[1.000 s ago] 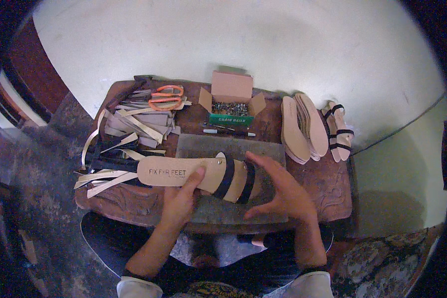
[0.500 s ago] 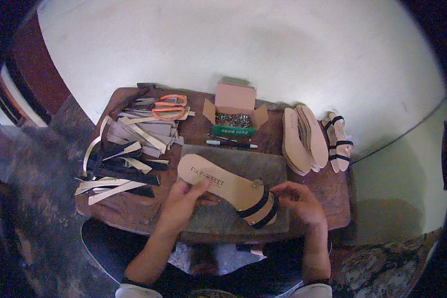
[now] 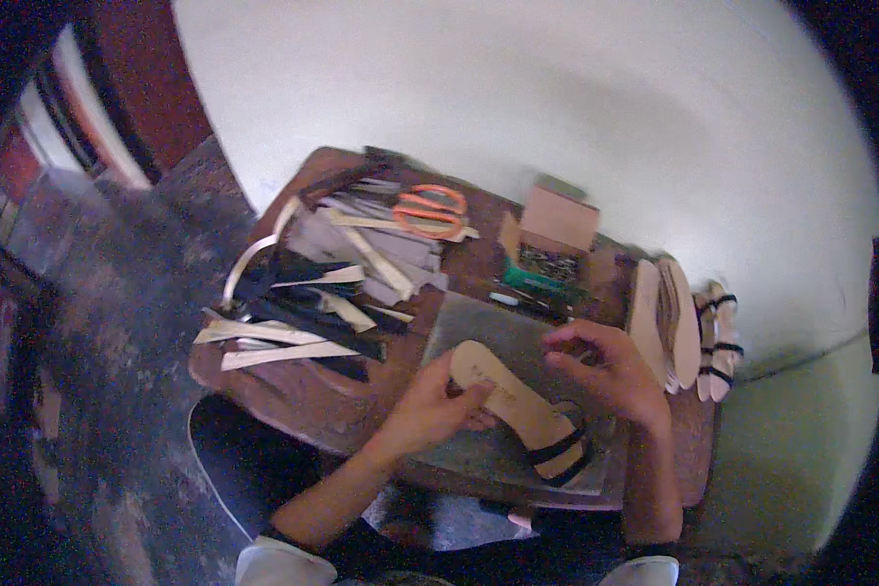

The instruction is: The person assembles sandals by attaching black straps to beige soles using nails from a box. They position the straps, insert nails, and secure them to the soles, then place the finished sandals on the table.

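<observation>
Sandal (image 3: 535,414) grasped near its plain end by left hand (image 3: 432,405), thumb on top, over the grey mat (image 3: 464,322), 2 black straps (image 3: 555,448) toward the lower right. Right hand (image 3: 610,369) apart from it, fingers loosely bent; cannot tell whether pinching anything small. Best to steady it by the sole, leaving straps unpressed and undistorted.

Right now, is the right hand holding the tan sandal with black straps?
No, the left hand grips the sandal, while the right hand hovers apart from it.
</observation>
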Motion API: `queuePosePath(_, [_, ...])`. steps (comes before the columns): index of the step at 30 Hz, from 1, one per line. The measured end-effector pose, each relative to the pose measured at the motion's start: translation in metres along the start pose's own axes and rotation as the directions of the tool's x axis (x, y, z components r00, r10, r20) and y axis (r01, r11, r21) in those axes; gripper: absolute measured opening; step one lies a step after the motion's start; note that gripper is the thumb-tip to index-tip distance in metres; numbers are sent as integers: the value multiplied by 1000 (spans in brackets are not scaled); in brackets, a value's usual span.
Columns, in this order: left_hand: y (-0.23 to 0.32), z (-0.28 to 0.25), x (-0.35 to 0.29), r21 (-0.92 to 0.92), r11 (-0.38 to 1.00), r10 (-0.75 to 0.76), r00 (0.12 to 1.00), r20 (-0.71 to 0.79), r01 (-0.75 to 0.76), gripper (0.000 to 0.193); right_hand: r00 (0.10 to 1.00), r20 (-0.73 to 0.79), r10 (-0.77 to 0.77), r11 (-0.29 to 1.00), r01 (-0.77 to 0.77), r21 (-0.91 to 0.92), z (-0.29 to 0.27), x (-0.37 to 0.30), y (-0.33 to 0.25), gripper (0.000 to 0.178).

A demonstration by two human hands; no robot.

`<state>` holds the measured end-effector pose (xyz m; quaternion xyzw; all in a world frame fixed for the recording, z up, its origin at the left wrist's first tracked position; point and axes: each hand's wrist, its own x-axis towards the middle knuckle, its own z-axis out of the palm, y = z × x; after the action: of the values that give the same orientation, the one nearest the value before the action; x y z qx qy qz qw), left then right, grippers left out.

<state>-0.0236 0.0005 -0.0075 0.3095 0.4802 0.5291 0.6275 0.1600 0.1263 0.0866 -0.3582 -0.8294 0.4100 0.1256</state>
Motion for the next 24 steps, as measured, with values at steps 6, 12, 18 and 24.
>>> queuePosePath(6, [3,-8,-9,494,822,349,936,-45,-283,43,965,205,-162,977,186,-104,53,54,-59,20])
queuePosePath(12, [4,-23,-30,834,462,646,759,-84,-300,42,905,282,-318,912,373,-171,99,92,-84,16])
queuePosePath(18, [32,-74,-55,746,651,320,942,-101,-141,24,907,288,-308,893,380,-241,158,118,-77,19])
queuePosePath(24, [35,-131,-70,690,714,392,884,-256,-117,25,935,268,-232,875,321,-361,182,130,-77,23])
